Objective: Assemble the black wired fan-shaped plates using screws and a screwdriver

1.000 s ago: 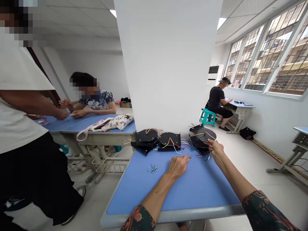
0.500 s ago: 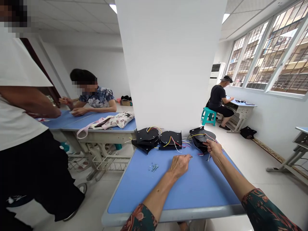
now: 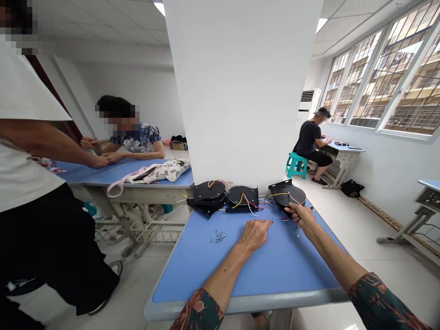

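My left hand (image 3: 255,236) rests on the blue tabletop with its fingers closed in a pinch. A tiny piece shows at its fingertips, too small to name. My right hand (image 3: 303,217) is closed at the front edge of the rightmost black round blower fan (image 3: 292,196). From under its fingers a thin metal-shafted tool (image 3: 298,231) points down; its grip is hidden. Two more black blower fans, a middle one (image 3: 243,197) and a left one (image 3: 209,195), stand in the same row, with yellow, white and red wires. Several small silvery screws (image 3: 219,237) lie left of my left hand.
A white pillar (image 3: 240,91) rises right behind the blue table (image 3: 275,270). At the left, a standing person (image 3: 30,151) and a seated person (image 3: 137,137) are at another desk with a cloth bag (image 3: 172,170). Another person (image 3: 309,142) sits by the windows.
My right hand has shifted slightly left and down along the right blower fan, and more of the thin shaft shows. My left hand stays put. The standing person's arm has reached toward the seated person's hands.
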`<state>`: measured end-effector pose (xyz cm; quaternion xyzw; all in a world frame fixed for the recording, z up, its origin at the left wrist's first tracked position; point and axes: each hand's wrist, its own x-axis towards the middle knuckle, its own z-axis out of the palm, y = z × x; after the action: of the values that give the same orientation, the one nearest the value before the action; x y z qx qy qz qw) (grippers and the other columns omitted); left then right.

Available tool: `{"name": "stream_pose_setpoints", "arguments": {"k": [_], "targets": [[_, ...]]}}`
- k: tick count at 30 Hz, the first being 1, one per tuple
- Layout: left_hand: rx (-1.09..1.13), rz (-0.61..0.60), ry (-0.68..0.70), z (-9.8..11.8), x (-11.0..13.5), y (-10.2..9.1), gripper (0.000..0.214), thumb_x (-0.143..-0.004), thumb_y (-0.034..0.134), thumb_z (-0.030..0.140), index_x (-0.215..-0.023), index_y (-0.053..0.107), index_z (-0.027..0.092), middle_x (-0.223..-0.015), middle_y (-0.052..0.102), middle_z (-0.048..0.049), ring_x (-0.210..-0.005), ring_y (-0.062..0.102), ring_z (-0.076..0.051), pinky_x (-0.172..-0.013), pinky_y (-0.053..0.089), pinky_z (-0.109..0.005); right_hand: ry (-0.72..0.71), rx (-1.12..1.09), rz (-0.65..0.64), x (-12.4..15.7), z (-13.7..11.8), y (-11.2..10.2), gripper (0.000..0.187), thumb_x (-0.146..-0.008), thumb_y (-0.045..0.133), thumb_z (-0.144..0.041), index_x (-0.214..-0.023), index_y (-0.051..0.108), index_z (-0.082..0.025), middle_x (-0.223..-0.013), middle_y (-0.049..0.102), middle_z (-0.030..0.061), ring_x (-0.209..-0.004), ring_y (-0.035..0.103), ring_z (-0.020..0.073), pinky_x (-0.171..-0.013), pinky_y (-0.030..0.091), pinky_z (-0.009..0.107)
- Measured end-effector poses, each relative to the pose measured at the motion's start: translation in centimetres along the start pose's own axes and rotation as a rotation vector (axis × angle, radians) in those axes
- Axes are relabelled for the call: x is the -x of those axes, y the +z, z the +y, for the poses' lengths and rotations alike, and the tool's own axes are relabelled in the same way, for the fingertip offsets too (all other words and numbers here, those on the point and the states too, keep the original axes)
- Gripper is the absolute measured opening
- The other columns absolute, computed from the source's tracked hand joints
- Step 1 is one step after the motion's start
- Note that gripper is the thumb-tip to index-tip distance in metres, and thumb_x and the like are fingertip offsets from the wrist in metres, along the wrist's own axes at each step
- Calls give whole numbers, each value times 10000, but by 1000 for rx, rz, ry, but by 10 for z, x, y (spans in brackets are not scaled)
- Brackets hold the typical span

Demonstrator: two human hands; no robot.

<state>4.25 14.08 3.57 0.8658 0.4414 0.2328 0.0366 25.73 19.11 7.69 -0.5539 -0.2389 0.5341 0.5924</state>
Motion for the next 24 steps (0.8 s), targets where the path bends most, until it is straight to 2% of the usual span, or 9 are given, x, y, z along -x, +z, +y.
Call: {"name": "stream_pose_setpoints", "arguments": {"k": [6,10,13,17,19,24], "targets": [[-40,-23,-16,1,1,-1,316,-1036,424,204,-1128,726,195,-910,778,-98,-835,732,-227,-732,516,-284,175,106,-24,15,-16,-5,183,-950,608,-140,-792,518,-161,-555,695,57,-256,297,4,-259,187,91],[-33,-10,-1,-1,1,3,304,-1032,430,202,-1085,729,189,-904,778,-100,-836,732,-228,-732,517,-285,286,149,-139,37,-23,-19,151,-939,586,-100,-796,554,-139,-567,677,53,-264,261,-2,-251,138,87],[-18,5,16,-2,2,6,301,-1022,440,193,-1120,725,200,-900,779,-90,-840,730,-217,-743,520,-278,309,153,-232,50,-24,-34,132,-898,639,-99,-787,576,-132,-563,638,16,-280,240,-10,-255,117,91],[5,40,-3,-5,2,9,298,-1016,446,197,-1125,722,208,-886,776,-87,-829,724,-209,-752,522,-274,216,11,-411,54,-26,-41,172,-838,740,-192,-786,579,-158,-549,536,-55,-317,178,-6,-255,146,108],[10,51,-23,-7,2,9,290,-1013,449,203,-1097,726,208,-871,771,-89,-820,722,-211,-751,522,-279,131,-139,-451,52,-26,-32,174,-846,725,-236,-793,573,-169,-574,508,-54,-347,174,8,-256,177,115],[-31,38,-51,-10,2,8,297,-1014,441,204,-1101,725,195,-876,769,-107,-824,730,-230,-733,520,-295,-36,-461,-524,48,-20,2,132,-847,641,-231,-779,538,-185,-708,517,2,-431,266,48,-295,299,116]]}}
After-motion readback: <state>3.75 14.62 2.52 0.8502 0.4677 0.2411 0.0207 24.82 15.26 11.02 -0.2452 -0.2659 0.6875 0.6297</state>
